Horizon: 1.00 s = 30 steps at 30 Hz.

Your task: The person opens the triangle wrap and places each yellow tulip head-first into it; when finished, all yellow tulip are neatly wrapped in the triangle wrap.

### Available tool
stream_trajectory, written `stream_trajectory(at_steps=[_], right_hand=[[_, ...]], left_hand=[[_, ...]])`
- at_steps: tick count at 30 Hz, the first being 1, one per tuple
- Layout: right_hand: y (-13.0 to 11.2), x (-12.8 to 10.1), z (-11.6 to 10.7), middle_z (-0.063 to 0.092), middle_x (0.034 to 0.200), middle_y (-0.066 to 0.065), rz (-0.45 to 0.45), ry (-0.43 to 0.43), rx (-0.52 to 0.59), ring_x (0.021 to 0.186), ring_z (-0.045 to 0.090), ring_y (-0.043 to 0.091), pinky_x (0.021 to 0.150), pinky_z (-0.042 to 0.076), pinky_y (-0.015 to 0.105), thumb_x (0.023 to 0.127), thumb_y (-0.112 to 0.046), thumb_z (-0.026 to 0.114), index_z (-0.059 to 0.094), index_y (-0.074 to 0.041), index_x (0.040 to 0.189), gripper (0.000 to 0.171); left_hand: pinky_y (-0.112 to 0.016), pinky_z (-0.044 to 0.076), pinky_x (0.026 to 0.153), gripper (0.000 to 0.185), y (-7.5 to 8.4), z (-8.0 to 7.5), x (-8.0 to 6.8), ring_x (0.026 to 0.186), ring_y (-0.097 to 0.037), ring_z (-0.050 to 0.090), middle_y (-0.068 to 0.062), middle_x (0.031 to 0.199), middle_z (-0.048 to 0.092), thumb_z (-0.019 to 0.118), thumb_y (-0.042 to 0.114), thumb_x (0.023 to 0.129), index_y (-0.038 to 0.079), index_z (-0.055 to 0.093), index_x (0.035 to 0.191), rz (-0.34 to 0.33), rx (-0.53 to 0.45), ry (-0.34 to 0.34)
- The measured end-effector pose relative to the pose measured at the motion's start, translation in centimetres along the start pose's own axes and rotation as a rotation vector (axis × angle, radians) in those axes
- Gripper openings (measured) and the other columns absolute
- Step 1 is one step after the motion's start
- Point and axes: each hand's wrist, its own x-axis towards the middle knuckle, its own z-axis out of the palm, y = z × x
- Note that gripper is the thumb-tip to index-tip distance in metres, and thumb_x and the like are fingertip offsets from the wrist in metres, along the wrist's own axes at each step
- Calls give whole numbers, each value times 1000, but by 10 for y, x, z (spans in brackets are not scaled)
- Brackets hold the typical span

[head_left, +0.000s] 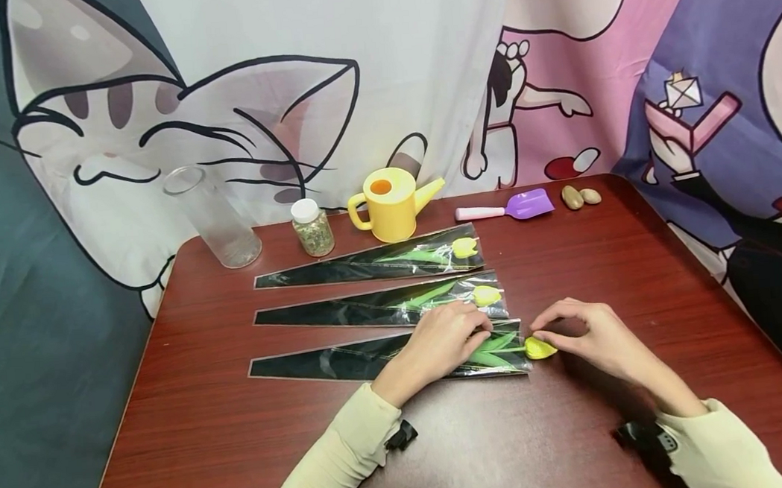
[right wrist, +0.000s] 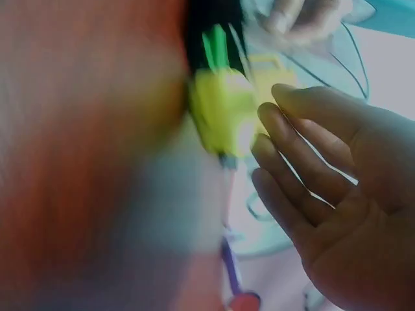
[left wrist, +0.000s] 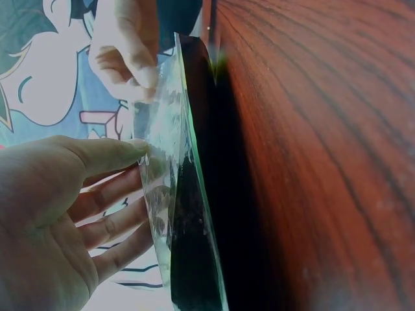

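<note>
In the head view my left hand [head_left: 440, 342] is over the front flower sleeve [head_left: 351, 360], a tapered wrapper with black backing and clear film. In the left wrist view the thumb [left wrist: 117, 154] presses the clear film, with fingers behind it; the hand pinches it. A yellow artificial tulip [head_left: 539, 347] lies in this sleeve, leaves under the film and bloom sticking out past the right edge. My right hand [head_left: 594, 336] is beside the bloom. In the right wrist view its fingers are loosely bent, slightly apart from the blurred bloom [right wrist: 224, 113].
Behind lie two more sleeves, the middle one [head_left: 335, 314] and the far one [head_left: 325, 270], each holding a yellow tulip. Along the back stand a glass vase [head_left: 218, 225], a jar [head_left: 313, 230], a yellow watering can [head_left: 392, 210], a purple shovel [head_left: 526, 204] and two stones [head_left: 572, 198].
</note>
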Motion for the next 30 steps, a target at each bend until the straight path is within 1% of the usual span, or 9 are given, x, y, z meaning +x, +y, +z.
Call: stream_trajectory(at_steps=[2, 5, 7, 10, 13, 17, 22, 30], right_hand=[[2, -3, -10, 68, 99, -13, 23, -11, -14, 94, 63, 7, 82, 44, 15, 79, -9, 83, 73, -21, 101, 27], [7, -9, -21, 68, 102, -7, 72, -58, 9, 94, 65, 13, 82, 48, 18, 82, -17, 81, 71, -18, 107, 28], [11, -14, -24, 68, 103, -4, 99, -90, 27, 92, 66, 17, 80, 51, 21, 81, -21, 82, 69, -16, 110, 32], [16, -19, -26, 68, 103, -3, 108, -132, 49, 90, 66, 18, 77, 53, 25, 81, -22, 82, 68, -15, 112, 36], [20, -20, -24, 69, 102, -4, 86, -156, 63, 87, 66, 17, 74, 54, 27, 79, -20, 84, 68, -14, 111, 36], [24, -21, -20, 69, 97, -5, 60, -171, 78, 83, 66, 14, 71, 55, 29, 77, -14, 84, 69, -15, 106, 33], [26, -21, -14, 69, 90, -8, 70, -186, 93, 79, 66, 11, 68, 55, 29, 77, -9, 84, 70, -17, 101, 29], [25, -21, -10, 70, 86, -8, 74, -182, 107, 76, 67, 9, 66, 55, 25, 78, -9, 83, 70, -16, 98, 25]], left_hand=[[-22, 48, 73, 6, 0, 0, 0, 86, -5, 59, 13, 92, 64, 69, 27, 93, 23, 73, 95, -1, 0, 1], [-22, 49, 74, 6, 0, 0, 0, 87, -5, 59, 13, 92, 64, 69, 27, 93, 23, 73, 95, -1, 2, 3], [-22, 49, 74, 6, 0, 0, 0, 87, -5, 60, 13, 92, 64, 69, 27, 93, 23, 74, 95, 0, 0, 5], [-22, 49, 75, 6, 0, 0, 0, 87, -5, 60, 12, 92, 64, 69, 27, 93, 23, 73, 95, 4, 0, 5], [-22, 49, 75, 7, 0, 1, 0, 88, -6, 60, 13, 92, 64, 69, 27, 93, 23, 73, 95, 4, 2, 6], [-22, 49, 73, 6, -1, 1, -1, 87, -6, 59, 13, 92, 64, 69, 27, 93, 23, 74, 95, 2, 6, 12], [-22, 49, 72, 6, 0, 2, -1, 86, -6, 59, 13, 91, 64, 69, 27, 93, 23, 73, 94, 1, 5, 17], [-22, 49, 74, 6, 0, 2, 0, 87, -6, 59, 13, 92, 64, 69, 27, 93, 24, 73, 95, 0, 8, 13]])
